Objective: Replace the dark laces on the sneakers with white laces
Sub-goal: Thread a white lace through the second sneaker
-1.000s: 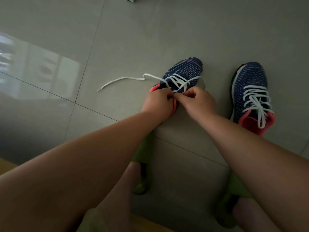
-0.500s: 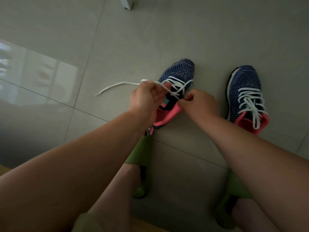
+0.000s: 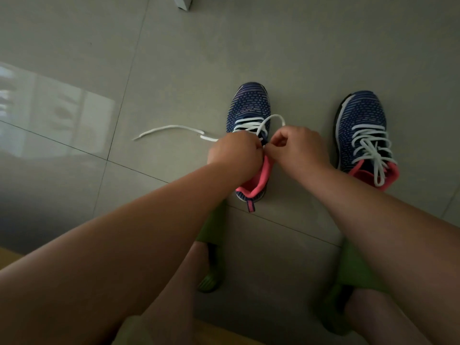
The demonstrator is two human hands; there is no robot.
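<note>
Two blue knit sneakers with pink linings stand on the grey tiled floor. The left sneaker [image 3: 249, 105] carries a white lace [image 3: 171, 128] whose loose end trails left over the tiles. My left hand [image 3: 235, 150] curls over the shoe's upper eyelets and grips the lace. My right hand [image 3: 296, 145] pinches the lace's other strand, which loops up over the shoe. The right sneaker [image 3: 361, 120] stands apart, laced in white, its lace ends hanging over the pink collar. The left shoe's tongue is hidden by my hands.
My two feet in green slippers [image 3: 211, 282] rest on the floor below the shoes. A white furniture leg [image 3: 183, 2] stands at the top edge. A wooden edge [image 3: 10, 255] shows at the lower left.
The left sneaker has been turned straighter, toe pointing away. My left hand has moved right and down onto the eyelets, meeting my right hand. The trailing lace end has shifted slightly.
</note>
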